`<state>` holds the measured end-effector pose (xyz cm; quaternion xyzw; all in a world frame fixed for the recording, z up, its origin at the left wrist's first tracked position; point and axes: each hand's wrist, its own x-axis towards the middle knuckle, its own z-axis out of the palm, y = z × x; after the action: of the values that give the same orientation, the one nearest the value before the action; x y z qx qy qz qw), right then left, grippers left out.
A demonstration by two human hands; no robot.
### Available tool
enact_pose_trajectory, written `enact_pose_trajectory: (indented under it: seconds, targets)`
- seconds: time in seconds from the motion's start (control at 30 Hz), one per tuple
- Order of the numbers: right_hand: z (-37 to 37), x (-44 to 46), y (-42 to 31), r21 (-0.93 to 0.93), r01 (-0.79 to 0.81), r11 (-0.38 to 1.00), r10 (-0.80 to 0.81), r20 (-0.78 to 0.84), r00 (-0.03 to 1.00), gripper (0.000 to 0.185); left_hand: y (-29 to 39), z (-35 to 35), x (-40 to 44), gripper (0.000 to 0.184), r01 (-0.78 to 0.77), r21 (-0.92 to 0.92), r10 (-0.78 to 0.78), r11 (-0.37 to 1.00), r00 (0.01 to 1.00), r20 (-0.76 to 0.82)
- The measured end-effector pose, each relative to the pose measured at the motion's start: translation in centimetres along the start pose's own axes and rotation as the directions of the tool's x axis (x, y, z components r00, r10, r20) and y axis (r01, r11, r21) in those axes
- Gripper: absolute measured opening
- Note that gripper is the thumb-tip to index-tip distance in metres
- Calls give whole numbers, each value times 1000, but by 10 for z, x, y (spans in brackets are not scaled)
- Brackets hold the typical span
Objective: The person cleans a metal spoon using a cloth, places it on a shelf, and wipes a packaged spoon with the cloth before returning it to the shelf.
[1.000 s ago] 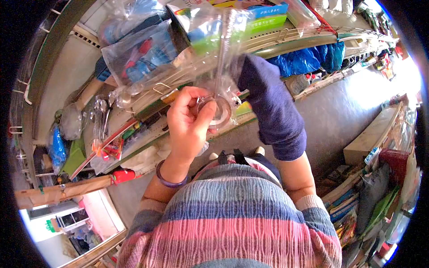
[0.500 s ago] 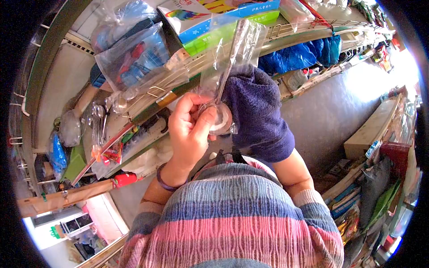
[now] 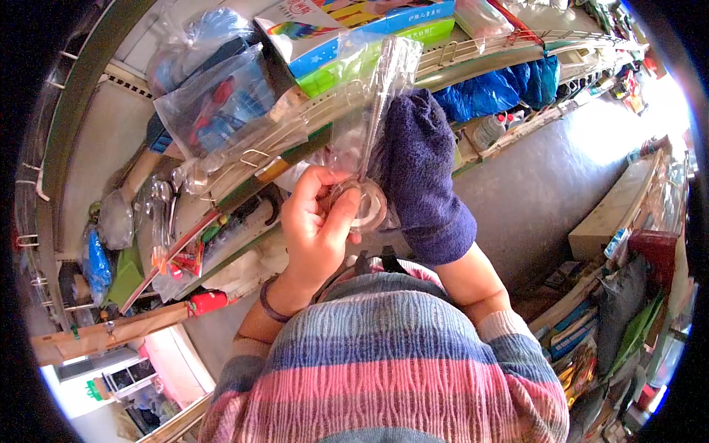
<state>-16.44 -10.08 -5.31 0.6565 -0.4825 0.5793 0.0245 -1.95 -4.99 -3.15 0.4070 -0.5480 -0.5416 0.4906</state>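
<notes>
My left hand (image 3: 319, 215) pinches the lower end of a clear plastic packet (image 3: 399, 63) between thumb and fingers. Inside the packet is a long thin metal-looking utensil (image 3: 376, 118) with a round, ring-like end (image 3: 371, 207) beside my thumb; its exact kind is unclear. A navy terry-cloth mitt (image 3: 422, 173) covers my right hand up to the wrist, so its fingers are hidden. The mitt is upright, close against the right side of the packet.
A wire-edged shelf (image 3: 258, 159) runs across in front, with bagged goods (image 3: 221, 111) and a colourful box (image 3: 354, 44). Blue plastic bundles (image 3: 487, 92) sit on a lower level. More shelving (image 3: 613, 199) with goods stands at right, beyond a grey floor (image 3: 532, 170).
The mitt over my right hand has straightened from a bulkier, bent shape and now looks narrower and more upright. My left hand still holds the packet, shifted slightly.
</notes>
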Motion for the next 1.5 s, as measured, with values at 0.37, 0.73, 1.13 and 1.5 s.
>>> enact_pose_trajectory:
  seconds: [0.37, 0.73, 1.13, 1.5]
  targets:
    - [-31, 16, 11, -378, -106, 920, 182, 170, 968, 26, -5, -12, -8, 14, 32, -5, -32, 999, 999, -8]
    - [-33, 9, 50, -200, -46, 979, 140, 488, 862, 34, -8, -17, 3, 14, -2, 75, 13, 997, 990, -142]
    - [-18, -13, 31, 603, -435, 669, 478, 99, 873, 29, -15, -18, 6, 16, 73, 63, -62, 995, 985, -160]
    - [-13, -19, 31, 283, -109, 953, 50, 209, 977, 42, -9, -22, 12, 13, 31, 23, -27, 999, 991, -133]
